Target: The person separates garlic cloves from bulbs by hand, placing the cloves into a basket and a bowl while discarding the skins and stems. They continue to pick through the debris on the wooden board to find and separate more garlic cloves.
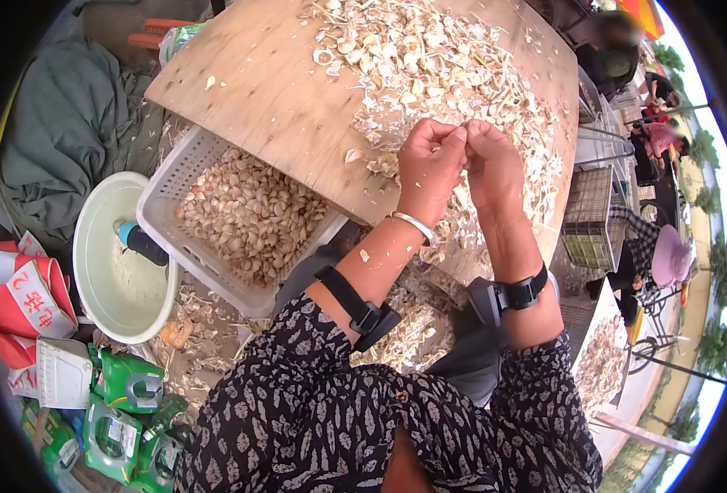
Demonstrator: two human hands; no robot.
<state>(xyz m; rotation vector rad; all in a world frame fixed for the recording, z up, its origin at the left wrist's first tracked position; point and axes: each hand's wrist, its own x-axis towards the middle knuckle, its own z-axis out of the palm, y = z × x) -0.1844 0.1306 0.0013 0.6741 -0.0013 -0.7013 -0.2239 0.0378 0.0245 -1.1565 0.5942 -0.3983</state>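
My left hand [429, 168] and my right hand [495, 164] meet over the wooden board [257, 99], fingertips pinched together. A small pale piece that looks like garlic shows among the left fingers. What sits between the right fingertips is too small and hidden to make out. Around and beyond both hands lies a wide heap of garlic cloves, dry stalks and papery skins [429, 62]. Below the board's left edge, a white plastic crate [162, 193] holds many loose garlic cloves [248, 214].
Left of the crate stands a pale basin [88, 246] with a dark cylindrical object in it. Green plastic containers [129, 382] and a red bag [27, 304] lie at lower left. On the right are stacked crates [589, 218] and a person in a pink hat [671, 255].
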